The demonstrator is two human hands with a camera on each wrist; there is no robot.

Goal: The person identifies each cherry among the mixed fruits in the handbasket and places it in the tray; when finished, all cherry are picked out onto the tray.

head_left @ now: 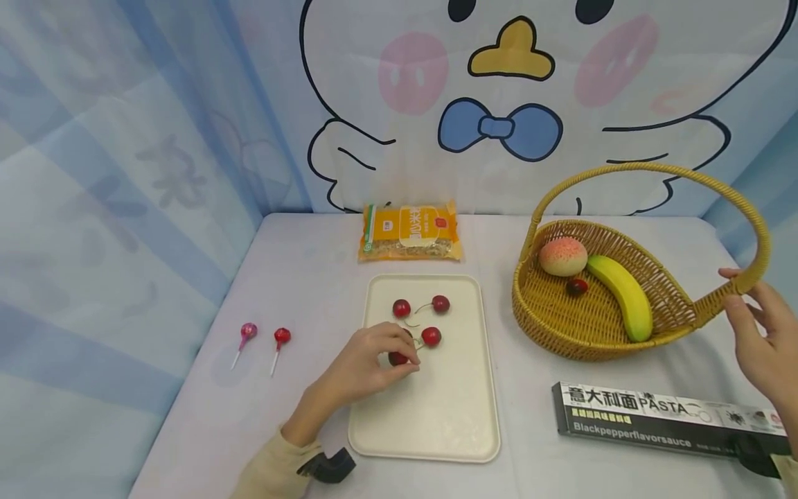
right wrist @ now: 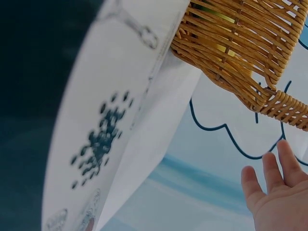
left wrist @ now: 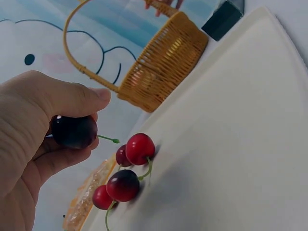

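Observation:
My left hand (head_left: 383, 360) is over the cream tray (head_left: 436, 423), pinching a dark red cherry (left wrist: 74, 131) with a green stem between thumb and fingers. Several other cherries (head_left: 431, 337) lie just beyond it on the tray, one partly hidden by the fingers. At the far right, my right hand (head_left: 763, 336) pinches the base of the handle of a wicker basket (head_left: 561, 339). Its other fingers (right wrist: 272, 173) are spread below the handle in the right wrist view. Inside the basket lie a peach (head_left: 563, 257), a banana (head_left: 623, 298) and one cherry (head_left: 576, 287).
Two lollipops, one pink (head_left: 249, 330) and one red (head_left: 282, 335), lie left of the tray. Behind the tray is a yellow bag of grain (head_left: 410, 232). A black-and-white pasta box (head_left: 654, 423) lies in front of the basket, partly under the right forearm. Printed curtains hang behind the table.

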